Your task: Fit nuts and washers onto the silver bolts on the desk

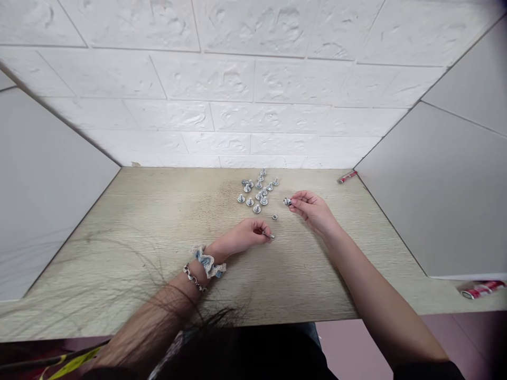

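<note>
My left hand (pixel 250 235) is closed in a pinch, low over the table, around a silver bolt (pixel 271 237) whose shank pokes out to the right. Between the fingertips of my right hand (pixel 311 208) is a small silver metal fastener (pixel 287 201); its exact shape is hard to make out. A single nut (pixel 274 217) lies on the table between both hands. Behind it, several silver bolts with washers (pixel 257 209) form a loose cluster, most standing on their heads with shanks up.
The pale wooden table (pixel 150 211) ends at a white brick-pattern wall (pixel 232 79). Grey panels (pixel 447 184) close off both sides. One red battery-like cylinder (pixel 347 177) lies at the back right corner, and another red cylinder (pixel 482 290) near the front right edge. Dark hair strands blur the lower left.
</note>
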### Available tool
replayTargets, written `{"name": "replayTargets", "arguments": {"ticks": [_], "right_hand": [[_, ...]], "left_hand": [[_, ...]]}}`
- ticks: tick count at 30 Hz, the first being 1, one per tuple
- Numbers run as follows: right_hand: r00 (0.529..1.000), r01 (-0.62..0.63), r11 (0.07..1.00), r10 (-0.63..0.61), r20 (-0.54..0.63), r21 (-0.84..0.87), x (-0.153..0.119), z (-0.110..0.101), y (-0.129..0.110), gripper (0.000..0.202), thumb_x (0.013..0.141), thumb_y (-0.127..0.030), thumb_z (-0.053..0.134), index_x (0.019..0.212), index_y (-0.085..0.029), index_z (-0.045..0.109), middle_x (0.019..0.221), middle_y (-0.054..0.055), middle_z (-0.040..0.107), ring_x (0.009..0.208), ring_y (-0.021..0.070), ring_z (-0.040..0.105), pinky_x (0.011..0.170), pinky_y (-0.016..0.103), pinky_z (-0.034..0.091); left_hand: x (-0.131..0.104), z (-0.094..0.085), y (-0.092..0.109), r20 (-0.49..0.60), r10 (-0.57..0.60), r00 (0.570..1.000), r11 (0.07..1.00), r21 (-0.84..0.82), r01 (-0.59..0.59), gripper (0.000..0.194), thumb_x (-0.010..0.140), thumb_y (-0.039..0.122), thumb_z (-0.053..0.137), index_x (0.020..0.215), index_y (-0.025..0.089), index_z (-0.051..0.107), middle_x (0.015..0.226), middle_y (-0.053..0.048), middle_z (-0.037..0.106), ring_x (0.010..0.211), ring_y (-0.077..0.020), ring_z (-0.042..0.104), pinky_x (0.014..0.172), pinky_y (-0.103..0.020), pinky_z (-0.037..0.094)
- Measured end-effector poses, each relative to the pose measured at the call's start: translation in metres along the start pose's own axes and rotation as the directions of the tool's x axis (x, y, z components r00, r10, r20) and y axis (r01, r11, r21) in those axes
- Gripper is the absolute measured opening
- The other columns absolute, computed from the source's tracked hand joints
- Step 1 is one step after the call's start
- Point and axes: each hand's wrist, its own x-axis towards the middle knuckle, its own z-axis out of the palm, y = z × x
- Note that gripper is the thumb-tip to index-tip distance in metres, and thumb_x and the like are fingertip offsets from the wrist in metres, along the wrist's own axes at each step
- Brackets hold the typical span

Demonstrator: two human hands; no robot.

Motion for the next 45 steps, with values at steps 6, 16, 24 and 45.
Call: {"name": "replayTargets", "arguments": {"ticks": [6, 16, 24, 45], "right_hand": [[0.999, -0.013, 1.0, 0.012, 0.04, 0.003, -0.003, 0.004, -0.001, 0.035, 0.044, -0.028, 0.084, 0.068, -0.018, 0.06, 0.064, -0.004, 0.064, 0.055, 0.0056, 0.057, 0.06, 0.02, 0.05], [0.998, -0.017, 0.999, 0.019, 0.065, -0.033, 0.001, 0.004, 0.011, 0.034, 0.046, -0.029, 0.082, 0.068, -0.017, 0.06, 0.062, -0.004, 0.062, 0.054, 0.0059, 0.055, 0.058, 0.021, 0.046], [0.994, -0.012, 0.997, 0.02, 0.108, -0.074, 0.005, 0.007, 0.024, 0.03, 0.05, -0.028, 0.08, 0.068, -0.016, 0.06, 0.064, -0.003, 0.061, 0.057, 0.0072, 0.055, 0.058, 0.022, 0.045], [0.978, -0.067, 0.995, 0.05, 0.202, 0.078, -0.006, 0.015, 0.022, 0.025, 0.055, -0.026, 0.08, 0.069, -0.017, 0.061, 0.066, -0.003, 0.062, 0.056, 0.0064, 0.055, 0.059, 0.021, 0.047]], "left_hand": [[0.0, -0.001, 0.005, -0.147, 0.132, 0.98, 0.966, 0.24, -0.094, 0.027, 0.076, 0.03, 0.058, 0.1, 0.017, 0.063, 0.096, -0.005, 0.066, 0.086, -0.0167, 0.059, 0.077, -0.029, 0.045], [-0.001, -0.003, 0.002, -0.218, 0.375, 0.901, 0.735, 0.662, -0.146, 0.019, 0.086, 0.026, 0.047, 0.095, 0.018, 0.061, 0.093, -0.004, 0.066, 0.085, -0.0169, 0.059, 0.08, -0.031, 0.045], [0.0, -0.008, 0.004, -0.27, 0.382, 0.884, 0.704, 0.705, -0.089, 0.014, 0.078, 0.025, 0.059, 0.086, 0.019, 0.069, 0.073, 0.0, 0.062, 0.07, -0.0139, 0.055, 0.07, -0.027, 0.045], [0.0, -0.012, -0.001, -0.312, 0.407, 0.859, 0.633, 0.774, -0.018, 0.024, 0.078, 0.029, 0.059, 0.099, 0.017, 0.062, 0.071, 0.0, 0.058, 0.069, -0.0155, 0.054, 0.067, -0.028, 0.044]]}}
